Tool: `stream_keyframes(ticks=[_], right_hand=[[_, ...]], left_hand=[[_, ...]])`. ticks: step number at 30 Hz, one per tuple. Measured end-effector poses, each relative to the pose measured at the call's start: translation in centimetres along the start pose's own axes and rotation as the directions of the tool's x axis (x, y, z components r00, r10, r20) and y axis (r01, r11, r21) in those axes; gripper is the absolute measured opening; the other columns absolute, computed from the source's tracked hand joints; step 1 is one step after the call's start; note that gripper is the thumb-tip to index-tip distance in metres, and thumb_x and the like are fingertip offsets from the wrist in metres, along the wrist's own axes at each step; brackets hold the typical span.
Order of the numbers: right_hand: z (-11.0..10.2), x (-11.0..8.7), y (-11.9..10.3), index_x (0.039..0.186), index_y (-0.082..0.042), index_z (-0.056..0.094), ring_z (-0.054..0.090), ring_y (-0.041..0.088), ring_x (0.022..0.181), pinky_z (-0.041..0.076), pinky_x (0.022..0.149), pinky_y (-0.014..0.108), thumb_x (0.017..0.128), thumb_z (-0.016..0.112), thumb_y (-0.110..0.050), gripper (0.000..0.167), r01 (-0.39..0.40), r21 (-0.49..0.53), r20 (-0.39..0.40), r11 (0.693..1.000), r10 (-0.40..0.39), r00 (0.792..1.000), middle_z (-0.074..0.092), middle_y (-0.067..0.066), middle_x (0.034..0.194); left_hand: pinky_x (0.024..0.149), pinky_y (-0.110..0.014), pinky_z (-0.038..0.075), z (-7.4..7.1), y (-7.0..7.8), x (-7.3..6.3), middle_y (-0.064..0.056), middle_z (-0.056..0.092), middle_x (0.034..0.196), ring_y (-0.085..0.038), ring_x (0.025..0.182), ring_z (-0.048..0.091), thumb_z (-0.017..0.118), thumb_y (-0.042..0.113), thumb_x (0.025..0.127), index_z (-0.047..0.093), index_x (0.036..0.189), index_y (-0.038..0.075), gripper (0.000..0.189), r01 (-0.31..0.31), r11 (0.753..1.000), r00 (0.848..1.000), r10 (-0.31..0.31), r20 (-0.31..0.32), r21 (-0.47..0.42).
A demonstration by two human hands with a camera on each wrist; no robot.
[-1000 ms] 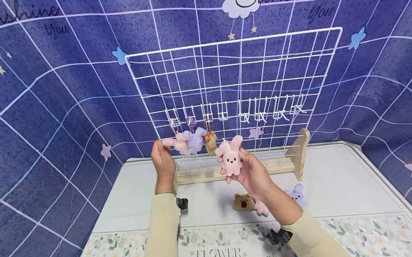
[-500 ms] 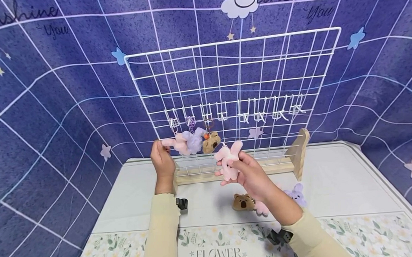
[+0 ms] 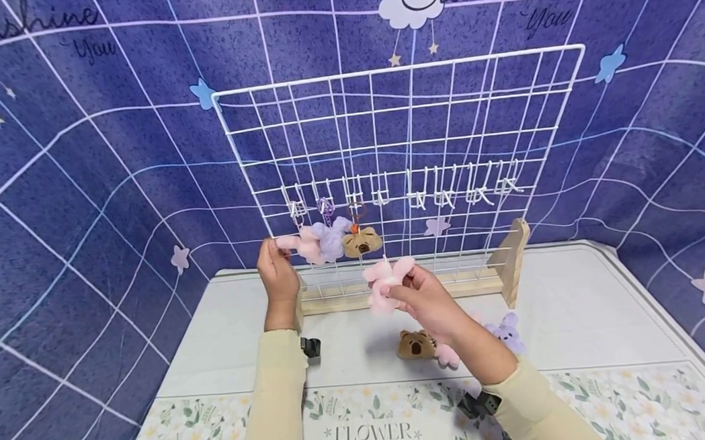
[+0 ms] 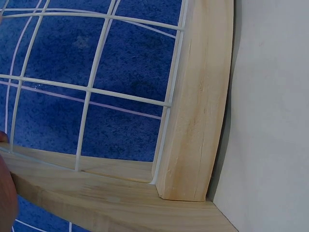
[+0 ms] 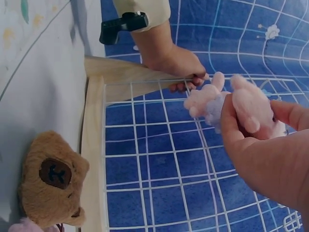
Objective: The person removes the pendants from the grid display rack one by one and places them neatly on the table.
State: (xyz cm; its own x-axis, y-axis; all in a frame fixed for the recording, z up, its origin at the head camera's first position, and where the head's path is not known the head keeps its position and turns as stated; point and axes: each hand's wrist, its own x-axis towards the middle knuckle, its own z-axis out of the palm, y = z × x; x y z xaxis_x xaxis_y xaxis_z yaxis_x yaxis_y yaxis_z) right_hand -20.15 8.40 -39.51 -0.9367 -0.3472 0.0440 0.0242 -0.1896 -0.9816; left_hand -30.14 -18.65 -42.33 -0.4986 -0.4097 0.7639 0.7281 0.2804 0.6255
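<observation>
My right hand [image 3: 430, 303] pinches a pink plush bunny keychain [image 3: 383, 300] between thumb and fingers, in front of the lower part of a white wire grid rack [image 3: 398, 70]. The thumb lies across the bunny's front, hiding its face. My left hand [image 3: 278, 273] grips the rack's left edge, its fingers curled round the frame in the right wrist view. Beside that hand hangs a pink plush keychain [image 3: 310, 246], its ear reaching the fingertips. A purple plush keychain [image 3: 331, 243] and a brown bear keychain [image 3: 362, 243] hang to its right.
Several bare white hooks [image 3: 445, 199] line the rack to the right. Its wooden base [image 3: 472, 287] stands on a white table. Below my right arm lie a brown bear plush [image 3: 416, 344], a pink plush [image 3: 448, 355] and a purple plush [image 3: 508, 333]. A floral mat [image 3: 208, 434] covers the front.
My right hand has lowered the pink bunny slightly and turned it, the thumb now over its front. The hanging bear has swung round to face forward. My left hand stays put.
</observation>
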Motion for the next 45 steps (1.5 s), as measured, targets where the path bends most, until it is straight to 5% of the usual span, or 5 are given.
stream_keyframes(ticks=[4, 10, 18, 36, 45], right_hand=[[0.0, 0.1, 0.3, 0.137, -0.005, 0.048, 0.075, 0.012, 0.103, 0.063, 0.087, 0.031, 0.097, 0.064, 0.002, 0.044, 0.003, 0.023, 0.003, 1.000, -0.003, 1.000, 0.072, 0.001, 0.118], [-0.1, 0.0, 0.5, 0.155, -0.005, 0.034, 0.077, 0.016, 0.097, 0.066, 0.079, 0.037, 0.095, 0.064, 0.008, 0.068, 0.015, 0.051, 0.044, 0.999, -0.017, 0.999, 0.071, 0.002, 0.116], [-0.4, -0.2, 0.8, 0.137, -0.008, 0.049, 0.079, 0.020, 0.094, 0.066, 0.073, 0.037, 0.101, 0.061, 0.001, 0.039, 0.019, 0.038, 0.097, 0.999, -0.022, 0.995, 0.073, -0.003, 0.115], [-1.1, 0.0, 1.7, 0.122, -0.002, 0.059, 0.074, 0.013, 0.092, 0.064, 0.080, 0.034, 0.103, 0.061, -0.008, 0.020, -0.005, -0.051, 0.122, 0.999, 0.011, 0.992, 0.075, -0.006, 0.105], [-1.2, 0.2, 1.7, 0.123, 0.003, 0.061, 0.068, 0.014, 0.092, 0.061, 0.075, 0.029, 0.099, 0.064, -0.008, 0.026, -0.037, -0.125, 0.068, 0.991, 0.046, 0.997, 0.070, -0.002, 0.106]], left_hand=[[0.064, -0.017, 0.040, -0.1, 0.0, 0.1, -0.032, 0.044, 0.072, -0.017, 0.065, 0.046, 0.035, -0.004, 0.109, 0.046, 0.081, -0.018, 0.033, -0.003, 1.000, 1.000, 0.003, 0.007, 0.007], [0.064, -0.019, 0.040, -0.1, 0.1, 0.0, -0.030, 0.043, 0.072, 0.003, 0.068, 0.046, 0.035, -0.003, 0.109, 0.046, 0.081, -0.020, 0.034, 0.017, 1.000, 1.000, -0.017, 0.007, -0.003], [0.065, -0.020, 0.041, 0.0, 0.2, -0.2, -0.032, 0.044, 0.072, -0.041, 0.067, 0.043, 0.034, -0.004, 0.108, 0.048, 0.081, -0.021, 0.035, 0.025, 1.000, 1.000, -0.025, -0.001, 0.010], [0.067, -0.016, 0.041, -0.1, 0.2, -0.3, -0.034, 0.044, 0.073, -0.029, 0.066, 0.045, 0.034, -0.005, 0.108, 0.048, 0.081, -0.021, 0.034, 0.015, 1.000, 1.000, -0.015, 0.004, 0.006], [0.064, -0.019, 0.041, 0.0, 0.2, -0.1, -0.035, 0.044, 0.073, -0.046, 0.068, 0.041, 0.034, -0.003, 0.109, 0.047, 0.082, -0.021, 0.035, 0.020, 1.000, 1.000, -0.020, -0.001, -0.002]])
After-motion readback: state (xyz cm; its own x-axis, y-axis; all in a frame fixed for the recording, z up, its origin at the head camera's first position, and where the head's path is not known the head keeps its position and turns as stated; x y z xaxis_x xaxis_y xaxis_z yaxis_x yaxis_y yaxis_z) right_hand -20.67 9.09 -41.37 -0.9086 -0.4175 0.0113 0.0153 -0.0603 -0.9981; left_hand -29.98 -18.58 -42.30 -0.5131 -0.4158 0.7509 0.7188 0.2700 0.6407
